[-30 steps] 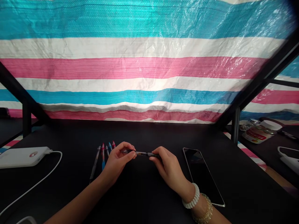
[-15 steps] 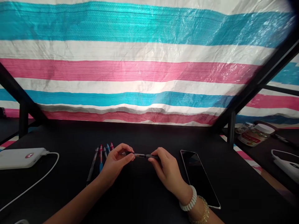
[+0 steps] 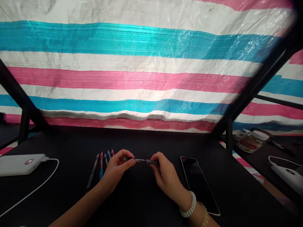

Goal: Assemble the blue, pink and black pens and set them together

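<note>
A clear pen with a dark grip (image 3: 141, 161) is held level between both hands above the black table (image 3: 132, 201). My left hand (image 3: 118, 166) pinches its left end between thumb and fingers. On the right, the fingers of my right hand (image 3: 165, 172) are closed round the dark grip end, hiding its tip. Several pens lie side by side just left of my left hand, among them a dark-gripped pen (image 3: 92, 175) and a red and blue pen (image 3: 101, 164); my left hand and forearm partly cover this group.
A black phone (image 3: 199, 184) lies right of my right hand. At the left sits a white power bank (image 3: 21, 164) with a white cable (image 3: 50, 176). Black frame bars flank the striped sheet (image 3: 142, 82). A jar (image 3: 253, 142) stands on the surface at far right.
The camera view has tilted up and shifted slightly, so the table things appear lower. Both hands still hold the pen in nearly the same pose.
</note>
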`<state>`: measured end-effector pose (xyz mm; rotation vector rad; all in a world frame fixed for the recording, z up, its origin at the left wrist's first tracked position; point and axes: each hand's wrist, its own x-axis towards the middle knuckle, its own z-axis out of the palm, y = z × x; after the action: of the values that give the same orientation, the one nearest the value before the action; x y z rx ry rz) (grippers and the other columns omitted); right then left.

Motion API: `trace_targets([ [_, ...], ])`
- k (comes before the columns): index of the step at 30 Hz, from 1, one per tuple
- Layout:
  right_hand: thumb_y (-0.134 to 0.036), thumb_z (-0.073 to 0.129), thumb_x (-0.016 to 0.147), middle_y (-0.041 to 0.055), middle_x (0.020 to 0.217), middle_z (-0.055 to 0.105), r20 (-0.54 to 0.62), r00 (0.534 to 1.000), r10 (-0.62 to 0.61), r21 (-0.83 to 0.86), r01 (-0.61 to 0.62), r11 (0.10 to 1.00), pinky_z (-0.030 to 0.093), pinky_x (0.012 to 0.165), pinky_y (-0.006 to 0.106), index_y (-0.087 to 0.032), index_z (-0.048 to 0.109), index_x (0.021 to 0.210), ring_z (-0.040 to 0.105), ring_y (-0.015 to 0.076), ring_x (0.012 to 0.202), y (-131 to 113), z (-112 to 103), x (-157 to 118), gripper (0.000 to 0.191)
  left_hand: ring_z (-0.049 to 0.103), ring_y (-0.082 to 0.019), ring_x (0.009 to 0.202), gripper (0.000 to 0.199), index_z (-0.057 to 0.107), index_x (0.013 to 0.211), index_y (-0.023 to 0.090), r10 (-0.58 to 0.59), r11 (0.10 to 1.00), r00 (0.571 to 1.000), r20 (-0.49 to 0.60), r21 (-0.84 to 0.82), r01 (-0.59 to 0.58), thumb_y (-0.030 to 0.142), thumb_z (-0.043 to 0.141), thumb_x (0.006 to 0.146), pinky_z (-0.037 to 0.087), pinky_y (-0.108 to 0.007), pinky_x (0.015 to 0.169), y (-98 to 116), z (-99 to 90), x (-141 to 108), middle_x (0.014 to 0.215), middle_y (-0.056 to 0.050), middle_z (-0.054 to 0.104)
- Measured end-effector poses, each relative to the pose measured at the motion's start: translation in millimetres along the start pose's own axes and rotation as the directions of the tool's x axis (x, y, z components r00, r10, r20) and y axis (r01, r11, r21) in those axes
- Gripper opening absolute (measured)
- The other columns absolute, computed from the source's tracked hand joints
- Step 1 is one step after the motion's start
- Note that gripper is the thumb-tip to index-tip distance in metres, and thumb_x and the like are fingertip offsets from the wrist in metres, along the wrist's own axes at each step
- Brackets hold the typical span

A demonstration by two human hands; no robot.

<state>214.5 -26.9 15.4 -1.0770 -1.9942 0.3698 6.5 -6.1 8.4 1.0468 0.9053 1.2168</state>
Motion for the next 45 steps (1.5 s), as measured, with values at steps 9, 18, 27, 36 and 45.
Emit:
trace_targets([
  [9,-0.018,0.048,0.096,0.0037,0.086,0.058,-0.038,0.999,-0.035,-0.099,0.031,0.995,0.041,0.066,0.028,-0.02,0.054,0.096,0.056,0.0187,0.077,2.5,-0.2,1.1,0.006,0.058,-0.009,0.074,0.021,0.064,0.083,0.02,0.032,0.999,0.999,-0.021,0.032,-0.031,0.03,0.079,0.073,0.045,-0.02,0.072,-5.5,-2.4,2.3,0.088,0.002,0.063],
  [18,-0.033,0.035,0.104,0.0012,0.066,0.054,-0.019,1.0,0.015,-0.203,-0.018,0.979,0.036,0.058,0.028,-0.02,0.052,0.071,0.052,0.0164,0.063,3.7,-0.3,2.2,0.039,0.059,-0.012,0.078,0.019,0.064,0.083,0.021,0.103,0.98,0.995,0.015,0.172,-0.104,0.03,0.078,0.073,0.046,-0.022,0.07,-4.0,-3.6,1.0,0.092,0.0,0.064],
  [27,-0.021,0.05,0.097,0.0041,0.092,0.062,-0.031,0.999,-0.021,-0.129,0.017,0.992,0.045,0.067,0.028,-0.021,0.054,0.103,0.06,0.0183,0.081,1.8,-0.1,1.2,0.007,0.064,-0.016,0.079,0.023,0.064,0.087,0.02,0.11,0.982,0.993,-0.05,0.157,-0.101,0.034,0.077,0.073,0.049,-0.026,0.073,-7.4,-5.4,3.8,0.088,-0.002,0.066],
  [36,-0.029,0.044,0.101,0.0016,0.072,0.058,-0.029,1.0,0.01,-0.184,-0.015,0.983,0.039,0.059,0.027,-0.02,0.056,0.082,0.055,0.0167,0.065,2.9,3.5,3.4,0.025,0.063,-0.017,0.081,0.019,0.066,0.084,0.019,0.207,0.948,0.978,-0.024,0.253,-0.194,0.031,0.077,0.073,0.05,-0.026,0.074,-3.1,-4.0,2.0,0.091,-0.003,0.067],
  [45,-0.023,0.05,0.098,0.0042,0.082,0.062,-0.055,0.995,-0.077,-0.215,0.064,0.975,0.041,0.066,0.029,-0.02,0.057,0.092,0.055,0.0191,0.077,4.0,3.1,1.1,0.01,0.064,-0.015,0.078,0.02,0.067,0.085,0.02,0.187,0.952,0.981,-0.046,0.253,-0.169,0.032,0.077,0.074,0.05,-0.025,0.072,-1.0,-2.3,0.3,0.088,-0.001,0.068],
])
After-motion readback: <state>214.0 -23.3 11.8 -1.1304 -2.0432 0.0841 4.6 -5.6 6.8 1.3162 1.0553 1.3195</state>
